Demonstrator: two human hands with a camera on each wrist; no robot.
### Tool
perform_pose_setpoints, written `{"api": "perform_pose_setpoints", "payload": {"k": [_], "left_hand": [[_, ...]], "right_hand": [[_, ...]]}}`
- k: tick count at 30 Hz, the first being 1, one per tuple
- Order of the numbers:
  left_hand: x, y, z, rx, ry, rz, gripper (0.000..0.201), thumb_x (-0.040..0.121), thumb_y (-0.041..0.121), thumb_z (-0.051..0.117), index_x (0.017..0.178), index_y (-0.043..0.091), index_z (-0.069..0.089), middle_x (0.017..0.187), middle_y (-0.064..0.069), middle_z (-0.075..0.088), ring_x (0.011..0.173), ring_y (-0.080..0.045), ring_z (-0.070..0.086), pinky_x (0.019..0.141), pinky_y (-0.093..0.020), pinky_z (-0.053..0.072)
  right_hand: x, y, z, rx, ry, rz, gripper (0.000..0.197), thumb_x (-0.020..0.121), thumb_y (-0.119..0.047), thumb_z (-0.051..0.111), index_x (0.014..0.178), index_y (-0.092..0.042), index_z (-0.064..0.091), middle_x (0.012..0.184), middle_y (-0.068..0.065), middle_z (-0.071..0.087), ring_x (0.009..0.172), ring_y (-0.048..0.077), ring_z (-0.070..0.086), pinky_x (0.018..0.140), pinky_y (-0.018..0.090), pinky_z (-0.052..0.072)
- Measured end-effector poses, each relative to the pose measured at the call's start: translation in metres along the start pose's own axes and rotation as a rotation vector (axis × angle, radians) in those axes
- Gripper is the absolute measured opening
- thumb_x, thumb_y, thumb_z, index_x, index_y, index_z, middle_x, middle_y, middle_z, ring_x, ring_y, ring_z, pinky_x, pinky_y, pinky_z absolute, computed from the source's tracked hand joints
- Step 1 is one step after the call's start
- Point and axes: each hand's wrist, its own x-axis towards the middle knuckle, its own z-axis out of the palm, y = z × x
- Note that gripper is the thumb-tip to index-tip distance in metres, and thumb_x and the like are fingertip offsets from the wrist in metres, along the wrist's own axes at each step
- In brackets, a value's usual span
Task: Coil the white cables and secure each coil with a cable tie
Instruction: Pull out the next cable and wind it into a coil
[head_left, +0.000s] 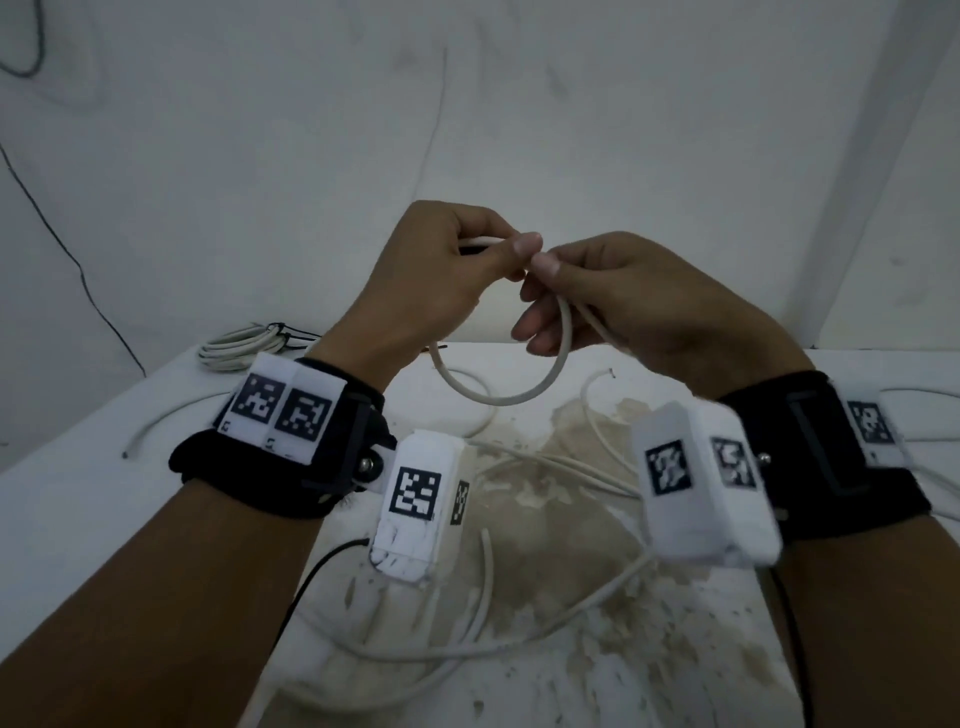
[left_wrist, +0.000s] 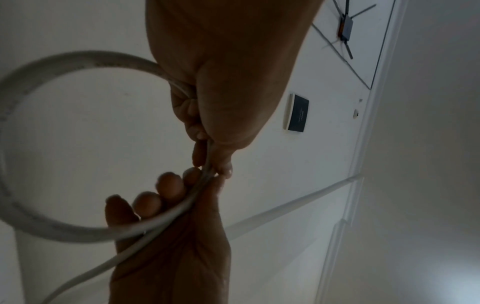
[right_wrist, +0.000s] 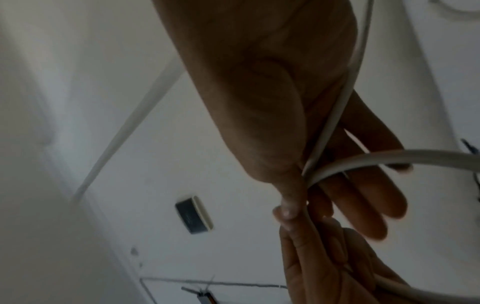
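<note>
Aloft above counter (head_left: 78, 493), white cable (head_left: 519, 397) forms one round loop hanging downward; left hand (head_left: 426, 275) grips loop top, right hand (head_left: 623, 306) pinches crossing strands beside it.

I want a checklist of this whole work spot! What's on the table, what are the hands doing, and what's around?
Surface: white table with a brown stained patch.
Job's things: white cable bent into a loop; finished coil with a black tie, far left.
Clutter: nothing seen.
Hands: left hand grips the loop's top; right hand pinches the cable beside it.
Cables: loose white cables uncoiled across the table.
Surroundings: white wall with a thin dark wire.
</note>
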Motion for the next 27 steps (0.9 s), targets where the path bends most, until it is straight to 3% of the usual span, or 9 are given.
{"api": "perform_pose_setpoints", "payload": {"k": [3, 9, 12, 17, 20, 24, 27], "left_hand": [[0.004, 0.016, -0.013, 0.010, -0.028, 0.021, 0.023, 0.093, 0.028, 0.067, 0.088, 0.007, 0.076, 0.069, 0.005, 0.069, 0.057, 0.002, 0.056, 0.056, -0.012, 0.039], [0.006, 0.044, -0.028, -0.049, -0.067, 0.011, 0.020, 0.092, 0.028, 0.069, 0.084, 0.011, 0.075, 0.067, 0.007, 0.068, 0.054, -0.002, 0.049, 0.052, -0.014, 0.038], [0.004, 0.052, -0.035, -0.080, -0.052, -0.021, 0.020, 0.092, 0.029, 0.068, 0.086, 0.012, 0.076, 0.077, -0.001, 0.074, 0.057, -0.009, 0.057, 0.050, -0.019, 0.041], [-0.001, 0.058, -0.044, -0.145, -0.009, -0.093, 0.020, 0.093, 0.025, 0.068, 0.095, 0.006, 0.076, 0.083, -0.006, 0.077, 0.068, -0.018, 0.072, 0.058, -0.023, 0.054], [-0.002, 0.058, -0.049, -0.101, 0.059, -0.072, 0.019, 0.091, 0.026, 0.071, 0.093, 0.009, 0.077, 0.079, -0.002, 0.076, 0.064, -0.012, 0.070, 0.057, -0.021, 0.052], [-0.005, 0.060, -0.049, 0.054, 0.090, -0.009, 0.018, 0.088, 0.034, 0.072, 0.084, 0.018, 0.079, 0.071, 0.009, 0.074, 0.054, -0.002, 0.056, 0.055, -0.015, 0.042], [-0.005, 0.061, -0.052, 0.064, 0.139, -0.009, 0.020, 0.086, 0.038, 0.073, 0.082, 0.020, 0.079, 0.070, 0.010, 0.073, 0.059, -0.002, 0.061, 0.059, -0.021, 0.045]], "right_hand": [[0.001, -0.006, 0.000, 0.309, -0.089, 0.050, 0.039, 0.087, -0.043, 0.055, 0.093, -0.006, 0.067, 0.070, 0.006, 0.069, 0.060, 0.017, 0.065, 0.072, 0.036, 0.059], [-0.009, -0.037, -0.001, 0.472, -0.107, 0.138, 0.025, 0.087, -0.039, 0.058, 0.083, -0.015, 0.059, 0.060, -0.003, 0.058, 0.052, 0.010, 0.056, 0.067, 0.033, 0.059], [-0.012, -0.050, -0.001, 0.465, -0.089, 0.130, 0.027, 0.090, -0.037, 0.057, 0.085, -0.011, 0.062, 0.062, 0.000, 0.059, 0.053, 0.012, 0.057, 0.067, 0.034, 0.059], [-0.014, -0.061, -0.002, 0.391, 0.007, 0.094, 0.030, 0.099, -0.026, 0.054, 0.098, 0.000, 0.069, 0.082, 0.010, 0.072, 0.070, 0.019, 0.069, 0.082, 0.037, 0.059], [-0.012, -0.066, -0.001, 0.301, 0.024, 0.074, 0.031, 0.101, -0.025, 0.051, 0.104, -0.001, 0.071, 0.090, 0.013, 0.074, 0.080, 0.024, 0.069, 0.087, 0.040, 0.057], [-0.010, -0.072, 0.009, 0.156, -0.027, 0.072, 0.038, 0.103, -0.033, 0.050, 0.100, 0.000, 0.068, 0.071, 0.010, 0.063, 0.064, 0.021, 0.060, 0.080, 0.046, 0.059], [-0.008, -0.077, 0.013, 0.176, -0.073, 0.079, 0.038, 0.103, -0.034, 0.047, 0.097, -0.001, 0.066, 0.067, 0.009, 0.057, 0.061, 0.020, 0.055, 0.073, 0.043, 0.058]]}}
